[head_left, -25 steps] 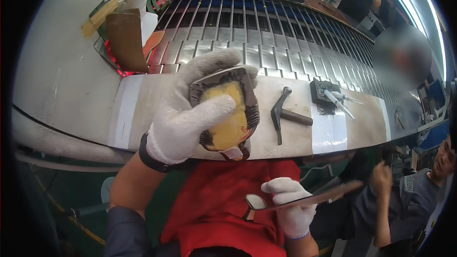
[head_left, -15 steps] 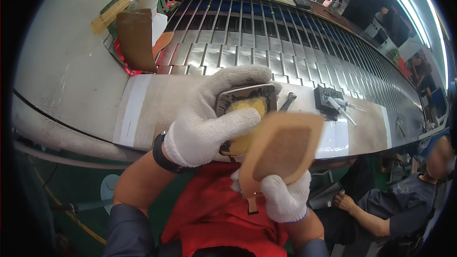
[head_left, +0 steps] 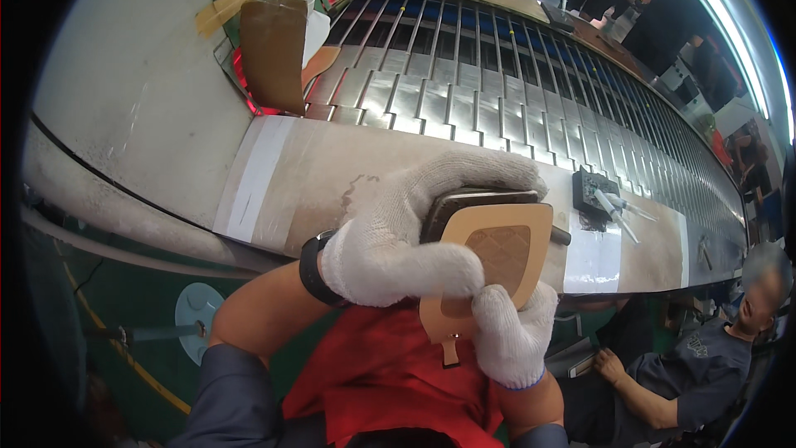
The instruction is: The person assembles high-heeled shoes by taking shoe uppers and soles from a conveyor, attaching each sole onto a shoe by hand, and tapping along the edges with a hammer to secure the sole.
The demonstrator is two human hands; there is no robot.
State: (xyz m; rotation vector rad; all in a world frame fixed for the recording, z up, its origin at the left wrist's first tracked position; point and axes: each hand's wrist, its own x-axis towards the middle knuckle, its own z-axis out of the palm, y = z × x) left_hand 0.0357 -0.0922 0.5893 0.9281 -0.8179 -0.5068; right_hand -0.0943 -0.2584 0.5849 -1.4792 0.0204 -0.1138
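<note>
My left hand (head_left: 406, 232), in a white knit glove, is closed around a dark flat pad with a shiny rim (head_left: 477, 198). Most of the pad is hidden behind a tan leather-like panel (head_left: 533, 241). This panel has a brown quilted-looking inset and a small tab with a metal stud at its lower end. My gloved right hand (head_left: 516, 332) pinches the panel's lower right edge. The tip of my left thumb lies over the panel's left edge. From behind the panel sticks out the end of a dark rod-like tool (head_left: 561, 236).
Across the bench's far side run metal slats and rods (head_left: 464, 99). A dark block with white syringe-like tubes (head_left: 609, 207) sits on the bench to the right. A brown board (head_left: 274, 56) stands at the left. Another person (head_left: 663, 382) sits at the lower right.
The panel has come up in front of the pad, whose yellow middle no longer shows. My left hand and the pad sit further right in view, and the whole view has shifted.
</note>
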